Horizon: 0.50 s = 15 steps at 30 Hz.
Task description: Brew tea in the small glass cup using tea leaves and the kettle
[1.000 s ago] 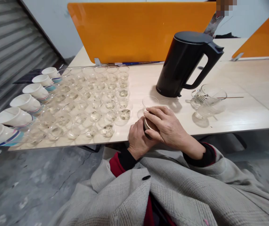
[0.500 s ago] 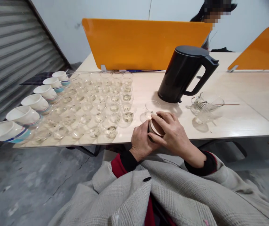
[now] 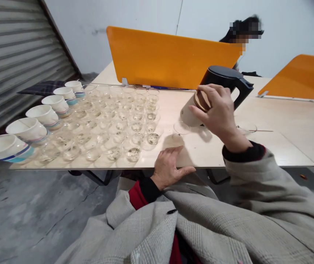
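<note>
My right hand (image 3: 215, 110) grips the top of a pale canister (image 3: 189, 113) with a gold-brown lid (image 3: 201, 101). The canister is in front of the black kettle (image 3: 222, 75) and hides part of its body. Whether its base rests on the table cannot be made out. My left hand (image 3: 169, 167) is at the front table edge, fingers stretched, thumb apart, holding nothing. A clear cup (image 3: 182, 128) stands just left of the canister's base. Glassware (image 3: 246, 129) with a thin stick (image 3: 265, 131) shows partly behind my right wrist.
Several rows of clear cups (image 3: 133, 154) with pale liquid and dark bits cover the table's left half. A line of white paper cups (image 3: 26, 128) runs along the left end. Orange dividers (image 3: 157, 55) stand at the back, with a person (image 3: 239, 31) beyond.
My right hand has carried the canister from my left hand, forward and right, towards the kettle. My left hand has let go and opened, staying by the table edge.
</note>
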Motion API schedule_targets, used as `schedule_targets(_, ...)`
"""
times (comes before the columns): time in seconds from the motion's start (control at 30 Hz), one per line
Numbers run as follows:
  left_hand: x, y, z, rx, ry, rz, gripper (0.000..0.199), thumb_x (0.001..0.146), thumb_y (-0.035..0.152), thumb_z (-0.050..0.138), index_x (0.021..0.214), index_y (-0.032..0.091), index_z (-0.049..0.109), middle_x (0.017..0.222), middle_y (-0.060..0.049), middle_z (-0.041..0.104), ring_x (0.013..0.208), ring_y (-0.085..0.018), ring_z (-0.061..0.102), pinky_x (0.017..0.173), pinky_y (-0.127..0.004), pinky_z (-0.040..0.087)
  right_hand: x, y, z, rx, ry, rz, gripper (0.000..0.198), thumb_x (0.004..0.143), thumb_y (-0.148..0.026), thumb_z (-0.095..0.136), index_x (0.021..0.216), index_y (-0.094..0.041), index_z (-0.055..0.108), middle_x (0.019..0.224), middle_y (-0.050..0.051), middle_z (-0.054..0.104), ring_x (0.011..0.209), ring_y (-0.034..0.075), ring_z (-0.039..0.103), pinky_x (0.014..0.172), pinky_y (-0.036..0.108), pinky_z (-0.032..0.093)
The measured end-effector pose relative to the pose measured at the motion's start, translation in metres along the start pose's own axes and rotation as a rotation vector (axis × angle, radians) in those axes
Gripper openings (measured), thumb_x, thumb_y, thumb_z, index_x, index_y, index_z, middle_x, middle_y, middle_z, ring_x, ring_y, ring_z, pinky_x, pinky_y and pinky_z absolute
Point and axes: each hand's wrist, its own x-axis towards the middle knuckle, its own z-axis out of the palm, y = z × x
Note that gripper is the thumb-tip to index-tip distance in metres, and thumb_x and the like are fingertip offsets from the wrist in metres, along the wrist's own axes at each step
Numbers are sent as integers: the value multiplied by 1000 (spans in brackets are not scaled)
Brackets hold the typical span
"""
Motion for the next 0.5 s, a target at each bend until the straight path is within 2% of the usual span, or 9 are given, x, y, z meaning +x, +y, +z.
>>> schedule_targets(0.13,0,-1,-1,-10,-3,3,80,92,82,61,138,16,65,129,-17,77,121,-34,73,103,-54,58,34,21,63,8,-62,52,55,96,-46,68,143,-18,63,138,17,60,131,43,53,114,68,44)
schedule_targets(0.23,0,-1,-1,-15,-12,5,80,92,81,60,137,15,66,124,-17,79,116,-35,74,99,-53,59,49,33,104,22,-151,99,54,95,-46,69,140,-18,66,135,18,62,129,42,54,115,65,44)
schedule_targets(0.37,-1,-1,-1,-38,-4,25,79,94,80,59,137,13,66,124,-17,79,114,-34,74,97,-53,59,55,45,139,42,-300,116,58,93,-44,72,142,-14,66,139,23,61,133,40,53,117,59,44)
schedule_targets(0.5,-2,-2,-1,-63,22,50,77,95,79,59,137,14,67,124,-16,80,115,-34,75,97,-52,58,55,59,160,69,-385,112,64,91,-43,74,146,-13,63,144,24,59,136,40,51,117,58,44)
